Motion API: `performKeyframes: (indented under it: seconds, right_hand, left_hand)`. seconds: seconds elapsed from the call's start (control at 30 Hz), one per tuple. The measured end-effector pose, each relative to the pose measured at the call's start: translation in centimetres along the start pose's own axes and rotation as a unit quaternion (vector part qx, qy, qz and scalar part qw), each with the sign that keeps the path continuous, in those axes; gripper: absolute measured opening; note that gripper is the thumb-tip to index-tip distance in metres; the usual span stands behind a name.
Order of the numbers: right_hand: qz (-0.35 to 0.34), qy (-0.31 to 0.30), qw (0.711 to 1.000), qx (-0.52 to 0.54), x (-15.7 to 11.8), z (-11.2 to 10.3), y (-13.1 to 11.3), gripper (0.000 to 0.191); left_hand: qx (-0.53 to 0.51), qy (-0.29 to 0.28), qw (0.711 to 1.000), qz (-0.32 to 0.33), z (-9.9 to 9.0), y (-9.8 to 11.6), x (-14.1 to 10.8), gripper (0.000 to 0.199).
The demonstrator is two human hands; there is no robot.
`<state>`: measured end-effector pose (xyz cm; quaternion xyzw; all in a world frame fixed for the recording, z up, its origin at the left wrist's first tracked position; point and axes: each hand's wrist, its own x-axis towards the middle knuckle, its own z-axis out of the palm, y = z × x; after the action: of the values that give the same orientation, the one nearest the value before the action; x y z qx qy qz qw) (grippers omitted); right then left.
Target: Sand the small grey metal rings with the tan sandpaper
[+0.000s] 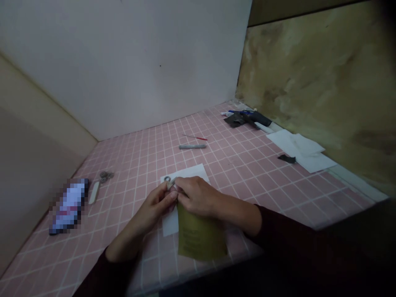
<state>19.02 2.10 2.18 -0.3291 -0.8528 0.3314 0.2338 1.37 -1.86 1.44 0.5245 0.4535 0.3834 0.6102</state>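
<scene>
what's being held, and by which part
The right-hand grip has the olive sheet by its upper end; the left-hand grip seems to pinch a small pale piece, but where is hidden.

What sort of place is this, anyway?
Perhaps a small craft or workshop corner, though I can't be sure. A pink grid-patterned tabletop sits against the walls, a thin red-ended tool lies on it, and loose white papers lie at the right.

Sleeves dark maroon, plain; fingers bare.
</scene>
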Motion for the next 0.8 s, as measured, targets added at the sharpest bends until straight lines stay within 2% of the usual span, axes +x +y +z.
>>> performKeyframes:
  seconds: [0.1,0.23,0.4,0.57,0.67,0.8]
  right_hand:
    - [-0.004,-0.007,1.000,-0.010,0.0,-0.2,0.0,0.005]
    - [0.021,-0.010,1.000,-0.020,-0.2,-0.4,-0.1,0.007]
    - [0.010,-0.007,0.999,0.030,-0.2,-0.5,-0.1,0.009]
    - [0.063,-0.004,0.991,0.115,0.5,-1.1,0.0,0.009]
    - [0.097,-0.038,0.972,0.209,0.9,-1.6,0.3,0.010]
    - [0.155,-0.118,0.913,0.359,1.0,-1.9,0.5,0.009]
  left_hand:
    - [0.028,0.004,1.000,0.000,-0.1,-0.2,-0.1,0.032]
    - [0.112,0.026,0.992,0.047,-0.7,-0.6,-0.1,0.030]
    - [0.145,0.020,0.986,0.074,-0.9,-0.8,0.0,0.030]
    - [0.134,0.037,0.982,0.127,-0.6,-0.4,-0.3,0.015]
    - [0.161,0.024,0.973,0.165,-0.6,0.0,-0.9,0.017]
    - [0.181,-0.018,0.968,0.171,-1.1,0.5,-1.3,0.015]
